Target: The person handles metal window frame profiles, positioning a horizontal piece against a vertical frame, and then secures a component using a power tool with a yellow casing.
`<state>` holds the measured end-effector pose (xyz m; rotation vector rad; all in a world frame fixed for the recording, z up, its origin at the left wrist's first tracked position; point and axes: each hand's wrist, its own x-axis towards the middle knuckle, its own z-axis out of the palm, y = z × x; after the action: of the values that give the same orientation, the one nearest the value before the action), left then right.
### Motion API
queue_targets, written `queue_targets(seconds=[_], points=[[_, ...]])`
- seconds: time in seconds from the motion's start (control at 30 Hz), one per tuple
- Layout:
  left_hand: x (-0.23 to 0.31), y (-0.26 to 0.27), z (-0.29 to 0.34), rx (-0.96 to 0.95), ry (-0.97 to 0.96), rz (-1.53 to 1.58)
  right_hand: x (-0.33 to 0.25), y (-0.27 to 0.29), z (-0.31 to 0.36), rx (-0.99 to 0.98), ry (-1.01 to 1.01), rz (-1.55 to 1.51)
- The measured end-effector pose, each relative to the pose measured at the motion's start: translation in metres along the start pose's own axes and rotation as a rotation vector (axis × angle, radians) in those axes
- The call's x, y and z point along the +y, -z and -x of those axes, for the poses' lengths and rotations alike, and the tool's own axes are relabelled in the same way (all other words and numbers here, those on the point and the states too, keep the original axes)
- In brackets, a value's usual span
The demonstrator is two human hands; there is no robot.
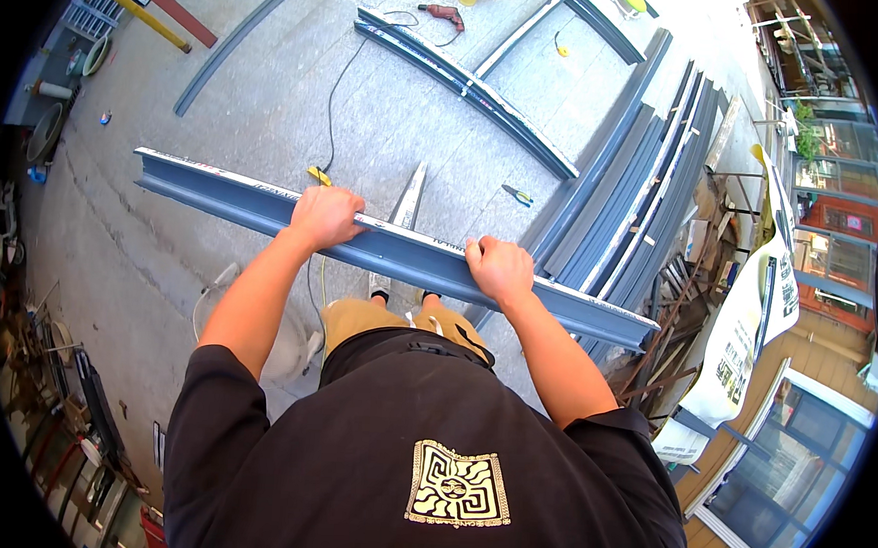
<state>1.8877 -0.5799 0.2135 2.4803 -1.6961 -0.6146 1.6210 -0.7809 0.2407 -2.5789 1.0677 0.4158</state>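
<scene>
A long grey window-frame profile (410,258) with a white printed film along its top edge is held across in front of my body, its right end lower in view than its left. My left hand (329,217) is closed over its top edge, a little left of the middle. Farther right, my right hand (500,270) grips the same edge, with the fingers partly hidden behind it. Beyond the profile, a narrow pale strip (410,196) is partly covered by it. Pliers (517,194) with dark and teal handles lie on the floor ahead of my right hand.
Several long grey profiles (619,194) are stacked at the right beside scrap wood. An assembled frame (467,79) lies ahead, near a red power drill (442,16) and its trailing cable (335,103). A curved-looking profile (228,54) lies at the far left.
</scene>
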Motion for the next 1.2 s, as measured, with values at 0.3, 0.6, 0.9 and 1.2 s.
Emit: queue_targets(seconds=[0.3,0.6,0.9,1.2], points=[[0.108,0.021,0.004,-0.012,0.048,-0.009,0.087,0.049,0.041,0.041,0.044,-0.022],[0.113,0.014,-0.007,-0.005,0.025,-0.029,0.095,0.047,0.042,0.002,-0.003,-0.046],[0.111,0.034,-0.019,-0.02,-0.03,-0.068,0.096,0.044,0.044,-0.016,-0.063,-0.088],[0.149,0.011,-0.015,-0.057,-0.004,-0.044,0.128,0.042,0.066,-0.045,-0.028,-0.067]])
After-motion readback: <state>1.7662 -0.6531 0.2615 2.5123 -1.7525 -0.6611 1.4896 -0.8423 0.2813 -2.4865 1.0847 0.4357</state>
